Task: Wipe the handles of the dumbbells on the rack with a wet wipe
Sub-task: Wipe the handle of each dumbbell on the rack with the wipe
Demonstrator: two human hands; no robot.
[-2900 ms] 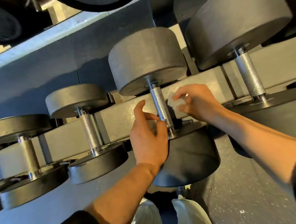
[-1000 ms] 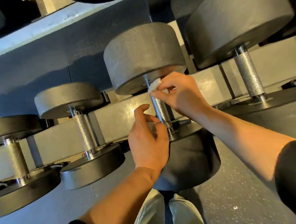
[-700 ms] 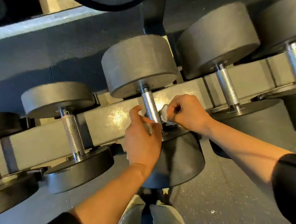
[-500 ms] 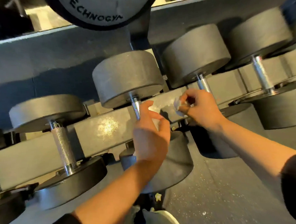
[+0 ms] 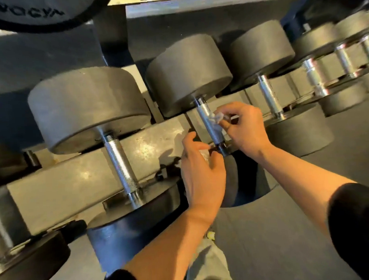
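Black round-headed dumbbells stand in a row on the grey rack rail (image 5: 74, 182). My right hand (image 5: 242, 128) pinches a crumpled white wet wipe (image 5: 216, 117) against the right side of the knurled steel handle (image 5: 208, 121) of the middle dumbbell (image 5: 188, 75), about halfway along it. My left hand (image 5: 202, 173) hovers just below and to the left, near that handle's lower collar. Its fingers are curled, with a small white wad (image 5: 204, 156) showing between thumb and fingers. The neighbouring handles, one to the left (image 5: 120, 164) and one to the right (image 5: 270, 94), are bare.
Several smaller dumbbells (image 5: 317, 79) continue to the far right. A large weight with lettering (image 5: 23, 13) sits on the shelf above, beside a dark upright post (image 5: 109, 28). Dark rubber floor (image 5: 289, 209) lies below, and my light trousers (image 5: 207, 267) show at the bottom.
My right hand carried the wipe from the previous dumbbell's handle to the handle of its right-hand neighbour. My left hand followed to the right, and my view swung that way.
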